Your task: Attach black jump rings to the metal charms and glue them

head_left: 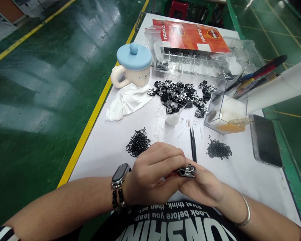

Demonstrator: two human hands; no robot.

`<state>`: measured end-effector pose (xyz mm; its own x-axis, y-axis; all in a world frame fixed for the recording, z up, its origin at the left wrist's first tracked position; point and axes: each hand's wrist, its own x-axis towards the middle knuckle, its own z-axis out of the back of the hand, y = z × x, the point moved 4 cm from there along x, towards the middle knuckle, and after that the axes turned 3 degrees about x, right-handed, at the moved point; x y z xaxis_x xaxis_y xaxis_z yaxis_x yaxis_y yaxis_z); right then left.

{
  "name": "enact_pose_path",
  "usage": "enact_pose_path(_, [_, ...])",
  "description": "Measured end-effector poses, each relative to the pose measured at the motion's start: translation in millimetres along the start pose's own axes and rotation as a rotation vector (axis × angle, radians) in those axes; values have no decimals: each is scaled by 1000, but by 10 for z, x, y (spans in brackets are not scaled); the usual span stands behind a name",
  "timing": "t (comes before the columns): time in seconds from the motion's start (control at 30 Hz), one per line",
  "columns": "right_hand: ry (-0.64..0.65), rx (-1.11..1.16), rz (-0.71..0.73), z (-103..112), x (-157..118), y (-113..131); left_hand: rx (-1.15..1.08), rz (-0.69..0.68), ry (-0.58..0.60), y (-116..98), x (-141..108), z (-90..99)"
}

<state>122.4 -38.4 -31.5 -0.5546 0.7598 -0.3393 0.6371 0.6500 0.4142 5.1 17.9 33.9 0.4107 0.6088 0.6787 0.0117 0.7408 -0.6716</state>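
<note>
A small black-and-silver metal part [187, 171] sits between my two hands near the table's front edge. Thumb and fingers of my left hand [153, 172] are closed at its left side. My right hand [204, 184] is curled around it from below and the right, its fingertips partly hidden behind the left hand. Just beyond the hands lie black tweezers [193, 144], tips pointing away. To the left is a pile of small black hooks [138, 143], and a similar pile of black hooks [218, 149] is on the right. Farther back, many like black-and-silver parts [180, 95] lie heaped.
A lidded mug [137, 75] and white cloth [128, 102] stand at the left edge. A small white nozzle bottle [173, 119] is mid-table. On the right are a clear pen holder [225, 115] and a phone [266, 140]. A compartment box [190, 65] lies at the back under an orange sheet [188, 35].
</note>
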Motion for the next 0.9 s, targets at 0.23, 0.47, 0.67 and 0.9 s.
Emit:
enact_pose_path(0.23, [12,38,33,-45,49,9,24,31,-31,57,-32,-30])
enact_pose_path(0.47, [44,71,23,-45,48,3,31,94,-52,84,-37,-41])
enact_pose_path(0.67, [84,88,34,-59,50,9,12,184,-48,105,-27,-29])
enact_pose_path(0.9, [95,101,34,-41,58,4,14,200,-43,89,-27,-25])
